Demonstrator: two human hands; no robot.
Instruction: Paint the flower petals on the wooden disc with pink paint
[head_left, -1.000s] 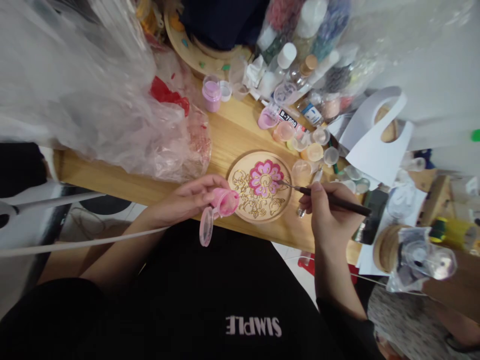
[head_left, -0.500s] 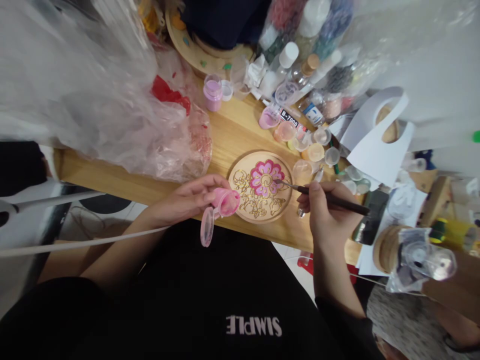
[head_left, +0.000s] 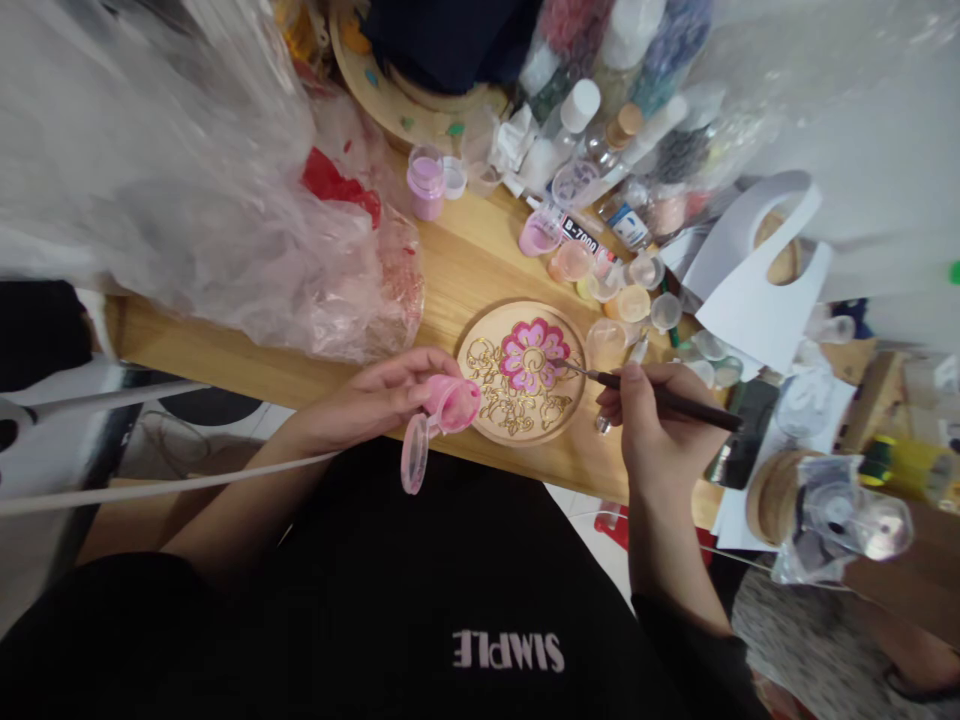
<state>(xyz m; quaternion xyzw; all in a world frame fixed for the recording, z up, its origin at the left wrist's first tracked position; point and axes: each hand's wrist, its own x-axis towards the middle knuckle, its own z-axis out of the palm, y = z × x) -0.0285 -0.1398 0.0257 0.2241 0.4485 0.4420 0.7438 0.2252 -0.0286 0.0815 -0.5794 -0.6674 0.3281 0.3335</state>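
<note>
A round wooden disc (head_left: 491, 420) with gold outlines and a pink painted flower (head_left: 533, 356) lies near the table's front edge. My left hand (head_left: 367, 400) is closed round a small pink paint pot (head_left: 452, 402), tilted toward the disc, with its flip lid (head_left: 412, 454) hanging open. My right hand (head_left: 656, 425) pinches a thin dark paintbrush (head_left: 660, 396). The brush tip rests at the flower's right edge.
Several small paint pots (head_left: 630, 303) and bottles (head_left: 577, 125) crowd the wooden table (head_left: 465, 260) behind the disc. Crumpled clear plastic bags (head_left: 187, 190) cover the left side. A white card cutout (head_left: 750, 290) and a bagged item (head_left: 840, 515) lie at the right.
</note>
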